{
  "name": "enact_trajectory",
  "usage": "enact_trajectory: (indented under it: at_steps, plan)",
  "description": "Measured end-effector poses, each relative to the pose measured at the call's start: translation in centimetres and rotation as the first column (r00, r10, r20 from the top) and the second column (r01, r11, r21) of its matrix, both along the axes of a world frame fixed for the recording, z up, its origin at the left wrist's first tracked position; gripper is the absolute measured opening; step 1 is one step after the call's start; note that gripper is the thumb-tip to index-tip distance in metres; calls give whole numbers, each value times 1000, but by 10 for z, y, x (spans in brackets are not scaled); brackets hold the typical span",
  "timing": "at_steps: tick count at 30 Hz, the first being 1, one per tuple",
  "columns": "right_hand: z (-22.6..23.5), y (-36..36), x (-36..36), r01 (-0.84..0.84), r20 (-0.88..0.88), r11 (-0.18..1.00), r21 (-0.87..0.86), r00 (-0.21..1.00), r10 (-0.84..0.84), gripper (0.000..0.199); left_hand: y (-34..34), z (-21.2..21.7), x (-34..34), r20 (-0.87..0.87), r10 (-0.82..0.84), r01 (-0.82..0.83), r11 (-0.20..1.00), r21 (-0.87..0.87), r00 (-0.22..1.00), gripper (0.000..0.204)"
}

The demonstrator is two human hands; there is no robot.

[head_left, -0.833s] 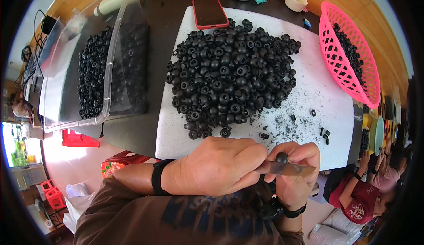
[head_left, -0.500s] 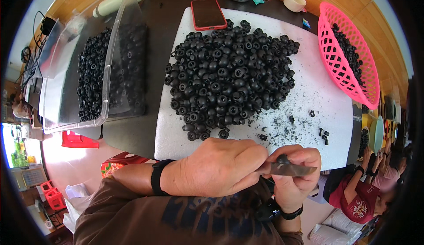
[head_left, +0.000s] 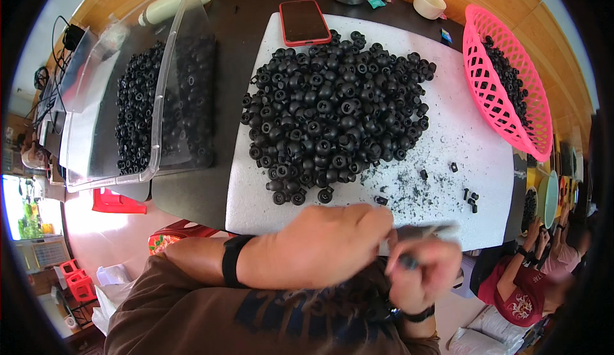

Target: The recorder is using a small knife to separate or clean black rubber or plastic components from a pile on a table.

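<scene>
At lower centre, my left hand (head_left: 320, 246) grips the knife (head_left: 419, 232); my right hand (head_left: 423, 275), blurred, pinches a black piece (head_left: 408, 261). The knife, just now across that piece, has parted from it, so this stroke looks finished.

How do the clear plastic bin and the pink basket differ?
The clear plastic bin has see-through, solid walls, while the pink basket has opaque lattice walls. The bin is boxy; the basket is rounded. The bin stands at the left, the basket at the right. Both hold small black parts.
</scene>
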State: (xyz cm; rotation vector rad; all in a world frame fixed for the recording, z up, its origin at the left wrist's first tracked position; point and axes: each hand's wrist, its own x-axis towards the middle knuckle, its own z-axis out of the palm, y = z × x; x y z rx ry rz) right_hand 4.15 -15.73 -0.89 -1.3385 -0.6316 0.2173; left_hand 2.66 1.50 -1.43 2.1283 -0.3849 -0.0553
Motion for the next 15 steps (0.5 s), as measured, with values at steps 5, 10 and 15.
enact_trajectory:
  at_steps: [5,10,15]
  plan:
    - [8,7,2,257,-71,928,268,966,-247,18,1,18,0,-64,71,-78,991,-108,995,13]
    - [0,-1,1,222,-105,942,253,974,-201,27,2,23,3,-104,11,-32,978,-208,995,12]
    - [-4,-5,-4,214,-184,955,205,967,-178,31,-3,21,1,103,-26,43,985,-166,994,13]
